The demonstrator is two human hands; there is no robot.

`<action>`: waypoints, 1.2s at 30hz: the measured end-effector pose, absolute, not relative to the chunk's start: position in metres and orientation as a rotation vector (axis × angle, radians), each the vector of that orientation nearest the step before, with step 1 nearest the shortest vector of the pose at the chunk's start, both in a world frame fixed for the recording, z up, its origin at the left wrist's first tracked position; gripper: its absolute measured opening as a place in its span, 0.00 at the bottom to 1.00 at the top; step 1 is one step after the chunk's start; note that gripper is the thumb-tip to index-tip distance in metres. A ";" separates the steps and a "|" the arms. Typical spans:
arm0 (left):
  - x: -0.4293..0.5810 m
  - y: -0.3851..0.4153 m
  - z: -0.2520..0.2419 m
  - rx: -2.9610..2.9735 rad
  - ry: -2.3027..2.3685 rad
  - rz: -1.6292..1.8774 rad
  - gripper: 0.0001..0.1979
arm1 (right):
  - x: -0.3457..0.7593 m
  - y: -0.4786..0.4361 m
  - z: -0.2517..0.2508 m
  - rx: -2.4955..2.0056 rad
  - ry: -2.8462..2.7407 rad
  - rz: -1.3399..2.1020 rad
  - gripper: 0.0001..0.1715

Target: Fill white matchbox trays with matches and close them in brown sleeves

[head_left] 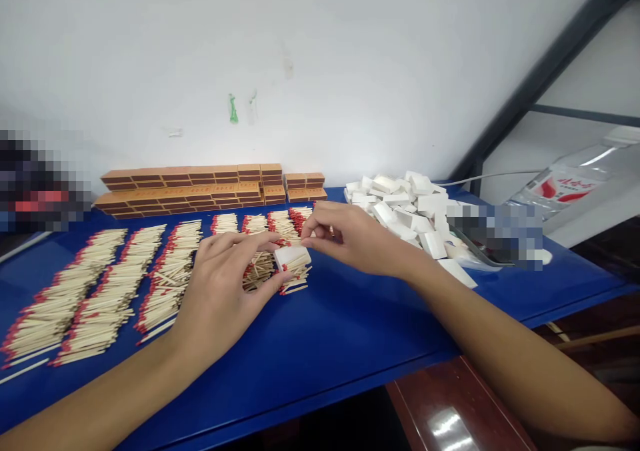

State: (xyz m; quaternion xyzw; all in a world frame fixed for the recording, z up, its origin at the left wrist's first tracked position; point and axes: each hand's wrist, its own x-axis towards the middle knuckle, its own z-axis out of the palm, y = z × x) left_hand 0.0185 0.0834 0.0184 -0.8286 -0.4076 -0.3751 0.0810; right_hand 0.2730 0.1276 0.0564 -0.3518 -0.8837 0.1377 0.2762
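Note:
Thumb and fingers of my left hand (220, 274) grip a small white matchbox tray (291, 257) by its left side. Matches (296, 272) with red heads lie in and around the tray's near end; some sit just below it on the table. At the tray's upper right corner, my right hand (345, 234) is closed in a pinch. Whatever is between its fingertips is too small or hidden to make out. Behind and beside both hands lie rows of loose matches (173, 271), partly covered by my left hand.
Stacked orange-brown matchboxes (190, 189) line the wall. A heap of white trays (400, 204) lies at the right on the blue table (350, 357). Past it are a blurred item on a clear bag and a large plastic bottle (565, 181). A dark metal bar (545, 71) slants at the right.

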 end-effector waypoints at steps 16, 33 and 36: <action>0.018 0.083 0.019 -2.463 -1.238 -1.144 0.17 | 0.276 0.132 0.057 -0.950 -2.412 0.311 0.08; 0.017 0.084 0.020 -2.448 -1.256 -1.166 0.17 | 0.289 0.158 0.040 -1.178 -2.583 0.342 0.07; 0.017 0.084 0.020 -2.454 -1.275 -1.159 0.18 | 0.290 0.158 0.041 -1.189 -2.591 0.349 0.08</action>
